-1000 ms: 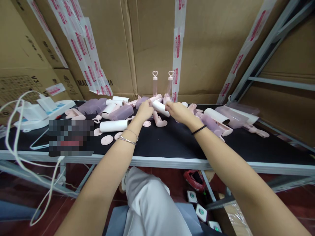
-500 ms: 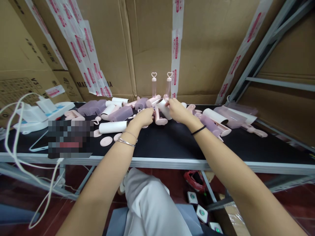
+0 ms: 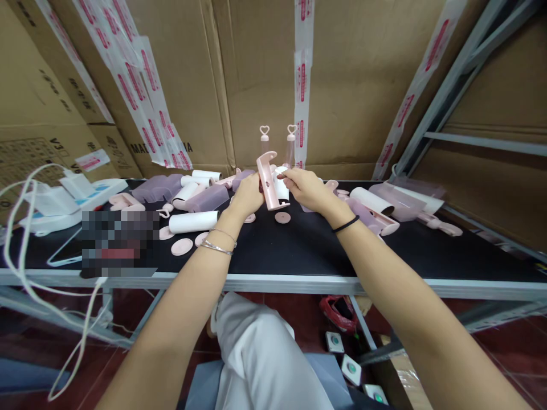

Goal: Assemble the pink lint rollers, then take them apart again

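My left hand (image 3: 248, 197) is closed on a pink plastic holder (image 3: 268, 182), a curved half-shell with an end piece at top and bottom, raised nearly upright above the table. Just right of it, the fingers of my right hand (image 3: 304, 187) pinch a white tube (image 3: 281, 187) near its upper end. The holder hides part of that tube. Below them a small pink disc (image 3: 282, 217) lies flat on the black tabletop. Behind stand two clear pink tubes with heart-shaped tops, one heart top (image 3: 265, 131) at left and another heart top (image 3: 292, 130) at right.
White tubes (image 3: 194, 222), translucent purple sleeves (image 3: 208, 199) and pink discs (image 3: 182, 246) lie to the left, with a power strip (image 3: 105, 187) and white cables beyond. More tubes (image 3: 371, 200) and sleeves lie at right. Cardboard boxes (image 3: 363, 85) rise behind the table.
My left hand has lifted the pink holder off the table and turned it upright. The white tube in my right hand has moved slightly left and stands steeper. A pink disc below now shows.
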`<state>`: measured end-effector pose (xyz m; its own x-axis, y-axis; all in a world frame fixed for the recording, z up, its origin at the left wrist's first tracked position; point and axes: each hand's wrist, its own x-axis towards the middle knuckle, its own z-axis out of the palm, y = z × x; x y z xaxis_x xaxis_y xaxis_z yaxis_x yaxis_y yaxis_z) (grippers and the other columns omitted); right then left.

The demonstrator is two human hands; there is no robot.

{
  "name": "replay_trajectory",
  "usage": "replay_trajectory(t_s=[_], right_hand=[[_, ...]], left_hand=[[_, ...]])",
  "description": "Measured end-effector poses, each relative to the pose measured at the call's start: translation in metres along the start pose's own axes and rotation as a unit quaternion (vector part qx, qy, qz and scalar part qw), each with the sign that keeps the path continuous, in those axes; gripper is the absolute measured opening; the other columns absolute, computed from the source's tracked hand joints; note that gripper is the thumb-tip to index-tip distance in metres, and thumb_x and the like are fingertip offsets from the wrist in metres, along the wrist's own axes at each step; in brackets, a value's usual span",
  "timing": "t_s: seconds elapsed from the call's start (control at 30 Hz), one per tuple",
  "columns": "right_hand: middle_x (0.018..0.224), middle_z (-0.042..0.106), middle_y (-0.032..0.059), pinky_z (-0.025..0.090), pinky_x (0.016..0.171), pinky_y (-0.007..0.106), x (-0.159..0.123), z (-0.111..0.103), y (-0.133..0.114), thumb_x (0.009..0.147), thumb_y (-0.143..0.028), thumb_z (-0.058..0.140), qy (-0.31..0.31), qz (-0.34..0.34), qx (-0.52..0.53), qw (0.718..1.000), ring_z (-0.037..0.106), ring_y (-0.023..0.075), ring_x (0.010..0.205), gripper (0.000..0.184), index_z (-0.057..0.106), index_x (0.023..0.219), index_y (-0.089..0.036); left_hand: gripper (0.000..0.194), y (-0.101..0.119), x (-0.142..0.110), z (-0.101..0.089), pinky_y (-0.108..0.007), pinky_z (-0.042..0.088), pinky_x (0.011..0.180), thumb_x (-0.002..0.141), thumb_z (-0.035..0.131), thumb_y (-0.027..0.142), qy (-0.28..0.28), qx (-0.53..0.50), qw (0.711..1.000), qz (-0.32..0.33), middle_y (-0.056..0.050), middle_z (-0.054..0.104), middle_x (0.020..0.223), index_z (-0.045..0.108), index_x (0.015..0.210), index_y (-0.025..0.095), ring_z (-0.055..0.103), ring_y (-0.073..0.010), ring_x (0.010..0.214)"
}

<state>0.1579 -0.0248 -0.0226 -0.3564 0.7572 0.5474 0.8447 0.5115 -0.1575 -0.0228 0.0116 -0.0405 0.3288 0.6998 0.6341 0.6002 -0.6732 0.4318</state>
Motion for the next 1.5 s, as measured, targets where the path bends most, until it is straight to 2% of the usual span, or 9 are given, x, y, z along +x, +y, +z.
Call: replay_trajectory(t_s=[0.1,0.17,0.4,0.53,0.7,0.83,1.17,1.33,1.5], right_hand=[[0.092,0.070,0.0098,0.034,0.064,0.028,-0.003,-0.007,-0.005,0.098,-0.032,0.035,-0.062,0.001,-0.040,0.997,0.061,0.0207,0.077,0.036,0.067,0.101,-0.018],[0.088,0.069,0.0087,0.031,0.062,0.028,-0.004,-0.008,-0.008,0.099,-0.033,0.035,-0.084,-0.010,-0.061,0.995,0.060,0.0191,0.073,0.036,0.068,0.095,-0.019],[0.084,0.069,0.0080,0.028,0.058,0.028,-0.006,-0.006,-0.011,0.097,-0.031,0.037,-0.097,-0.012,-0.089,0.991,0.059,0.0176,0.067,0.034,0.069,0.090,-0.020],[0.094,0.071,0.0105,0.031,0.061,0.029,-0.007,-0.005,-0.012,0.097,-0.030,0.036,-0.104,-0.017,-0.096,0.990,0.062,0.0199,0.071,0.035,0.070,0.097,-0.021],[0.098,0.073,0.0139,0.037,0.069,0.032,-0.009,-0.004,-0.012,0.098,-0.025,0.037,-0.125,-0.040,-0.101,0.986,0.066,0.0249,0.082,0.034,0.070,0.097,-0.018],[0.096,0.073,0.0159,0.038,0.069,0.033,-0.009,-0.005,-0.013,0.096,-0.021,0.040,-0.152,-0.049,-0.125,0.979,0.066,0.0263,0.083,0.030,0.069,0.088,-0.016],[0.094,0.071,0.0155,0.035,0.065,0.033,-0.009,-0.012,-0.015,0.095,-0.022,0.039,-0.150,-0.045,-0.140,0.978,0.065,0.0259,0.079,0.030,0.068,0.089,-0.017],[0.093,0.071,0.0139,0.037,0.066,0.032,-0.008,-0.014,-0.015,0.094,-0.022,0.039,-0.160,-0.041,-0.133,0.977,0.065,0.0245,0.077,0.030,0.069,0.087,-0.018],[0.095,0.072,0.0155,0.041,0.070,0.034,-0.008,-0.016,-0.018,0.094,-0.021,0.038,-0.189,-0.035,-0.138,0.972,0.067,0.0266,0.082,0.031,0.068,0.091,-0.017]], left_hand=[[0.025,0.001,0.001,-0.001,-0.034,0.048,0.090,0.076,0.053,0.009,0.016,0.011,1.000,-0.001,-0.011,0.069,0.097,0.067,0.096,0.016,0.064,-0.0238,0.091],[0.027,0.002,0.001,-0.001,-0.035,0.047,0.093,0.077,0.054,0.009,0.025,0.017,1.000,0.006,-0.011,0.068,0.105,0.067,0.099,0.017,0.063,-0.0240,0.097],[0.029,-0.004,0.002,0.004,-0.035,0.044,0.102,0.078,0.056,0.009,0.019,-0.010,0.998,0.056,-0.014,0.063,0.118,0.067,0.105,0.014,0.060,-0.0237,0.110],[0.025,-0.003,0.001,0.001,-0.035,0.044,0.102,0.077,0.057,0.010,-0.023,0.001,0.996,0.087,-0.014,0.064,0.117,0.066,0.099,0.015,0.061,-0.0240,0.109],[0.017,0.004,-0.002,-0.005,-0.040,0.048,0.094,0.075,0.057,0.009,-0.095,0.136,0.986,0.016,-0.013,0.068,0.094,0.066,0.086,0.017,0.066,-0.0302,0.097],[0.010,0.011,-0.003,-0.005,-0.042,0.049,0.091,0.077,0.058,0.012,-0.119,0.178,0.977,0.009,-0.014,0.067,0.085,0.065,0.082,0.017,0.067,-0.0333,0.094],[0.010,0.019,-0.003,-0.007,-0.044,0.050,0.088,0.080,0.057,0.017,-0.133,0.227,0.965,0.000,-0.016,0.067,0.082,0.066,0.083,0.014,0.068,-0.0351,0.092],[0.010,0.018,-0.004,-0.005,-0.045,0.050,0.088,0.080,0.059,0.020,-0.130,0.211,0.969,-0.009,-0.016,0.067,0.079,0.067,0.081,0.014,0.068,-0.0361,0.091],[0.017,0.021,-0.006,-0.005,-0.047,0.050,0.088,0.082,0.057,0.022,-0.154,0.233,0.960,-0.013,-0.021,0.069,0.088,0.068,0.086,0.011,0.069,-0.0382,0.094]])
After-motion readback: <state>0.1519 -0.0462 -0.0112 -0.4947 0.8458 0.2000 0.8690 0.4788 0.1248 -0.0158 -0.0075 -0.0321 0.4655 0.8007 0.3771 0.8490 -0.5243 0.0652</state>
